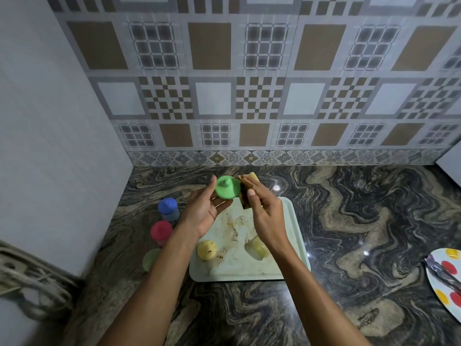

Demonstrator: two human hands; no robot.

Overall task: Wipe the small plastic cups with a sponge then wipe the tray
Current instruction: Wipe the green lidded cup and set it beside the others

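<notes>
my left hand (pixel 204 211) cradles the green cup (pixel 227 187) above the tray (pixel 294 236), fingers loosely curled around it. my right hand (pixel 265 216) pinches the sponge (pixel 249 193) against the cup's side. two yellow cups (pixel 207 250) sit on the stained tray.

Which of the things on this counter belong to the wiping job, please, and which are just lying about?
Part of the job:
- green cup, in the left hand
- sponge, in the right hand
- two yellow cups on the stained tray
- blue cup, red cup and pale green cup, left of the tray

Just lying about:
- spotted plate, far right
- cables, far left
</notes>
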